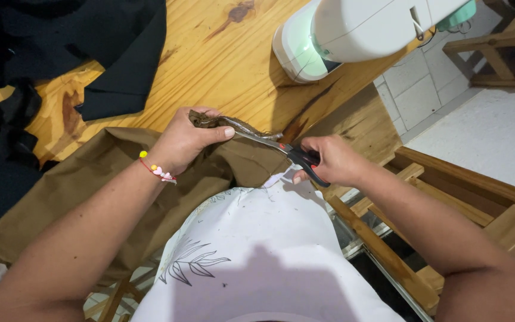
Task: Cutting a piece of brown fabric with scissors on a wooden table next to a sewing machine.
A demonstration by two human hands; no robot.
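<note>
Brown fabric (120, 173) draped over the wooden bench (222, 65) at centre frame, its edge pinched in the closed left hand (186, 140), black-handled scissors (287, 152) gripped by the right hand (332, 161), blades at the fabric edge, white sewing machine (359, 30) at upper right, black cloth (67, 53) at upper left

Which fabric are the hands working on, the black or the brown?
The brown fabric: the left hand pinches its edge while the right hand holds scissors to it. The black fabric lies untouched beyond.
</note>
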